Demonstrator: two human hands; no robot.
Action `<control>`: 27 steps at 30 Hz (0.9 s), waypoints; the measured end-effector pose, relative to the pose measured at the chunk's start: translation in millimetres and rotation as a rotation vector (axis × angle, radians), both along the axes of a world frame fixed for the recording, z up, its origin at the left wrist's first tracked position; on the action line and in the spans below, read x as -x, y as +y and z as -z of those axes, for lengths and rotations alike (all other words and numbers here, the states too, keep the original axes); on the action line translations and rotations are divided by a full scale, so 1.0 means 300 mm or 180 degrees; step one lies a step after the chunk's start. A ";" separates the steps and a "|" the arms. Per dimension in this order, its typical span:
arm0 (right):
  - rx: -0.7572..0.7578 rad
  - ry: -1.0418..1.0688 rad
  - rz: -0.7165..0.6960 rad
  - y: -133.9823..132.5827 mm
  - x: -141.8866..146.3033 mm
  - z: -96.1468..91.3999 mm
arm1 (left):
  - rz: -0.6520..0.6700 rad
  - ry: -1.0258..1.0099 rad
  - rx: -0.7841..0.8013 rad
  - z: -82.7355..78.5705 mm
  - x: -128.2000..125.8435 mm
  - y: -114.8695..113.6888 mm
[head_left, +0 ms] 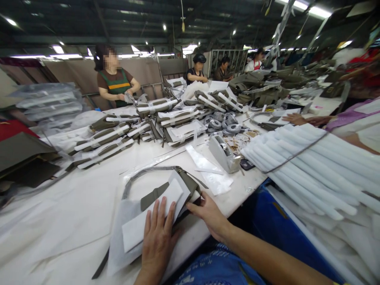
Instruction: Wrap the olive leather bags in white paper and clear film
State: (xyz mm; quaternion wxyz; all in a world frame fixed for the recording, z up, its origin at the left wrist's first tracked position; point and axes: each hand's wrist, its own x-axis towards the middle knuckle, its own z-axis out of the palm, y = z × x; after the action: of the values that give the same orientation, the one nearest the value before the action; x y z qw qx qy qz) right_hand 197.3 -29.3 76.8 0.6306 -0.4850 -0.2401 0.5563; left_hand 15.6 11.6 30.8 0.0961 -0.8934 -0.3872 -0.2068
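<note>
An olive-green handbag [190, 183] lies on the white table in front of me, its wrapped strap looping out behind it. White tissue paper [118, 241] and a folded white foam sheet [133, 233] cover much of the bag. My left hand [158, 225] rests flat on the foam sheet with its fingers stretched out. At the bag's right end, my right hand [208, 213] grips the edge between thumb and fingers. The underside of the bag is hidden.
A grey tape dispenser [222, 153] stands beyond the bag, near tape rolls [219, 120]. Stacked wrapped bags [109, 136] lie at the back. White foam rolls [297, 158] are piled at right above a blue bin [267, 221]. Several co-workers [115, 79] surround the table.
</note>
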 end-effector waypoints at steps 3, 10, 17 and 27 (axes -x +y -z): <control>-0.0097 -0.0181 -0.0185 0.015 -0.029 0.004 | -0.0099 -0.0042 -0.0078 0.009 0.004 0.013; -0.0267 -0.3658 -0.0686 0.096 -0.381 0.061 | -0.0071 -0.0319 -0.0161 -0.001 0.022 0.048; -0.0182 -0.5870 -0.0569 0.226 -0.583 0.125 | -0.0094 -0.0345 -0.0172 -0.009 0.044 0.079; -0.0391 -0.5043 -0.0031 0.492 -0.507 0.010 | 0.0127 -0.0293 -0.0311 0.016 0.059 0.118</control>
State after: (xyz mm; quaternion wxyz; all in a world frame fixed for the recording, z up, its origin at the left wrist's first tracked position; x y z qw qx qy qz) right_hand 349.3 118.4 73.7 0.2953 -0.6997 -0.6497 0.0342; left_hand -2.2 46.9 26.0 0.1176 -0.8847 -0.3627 -0.2682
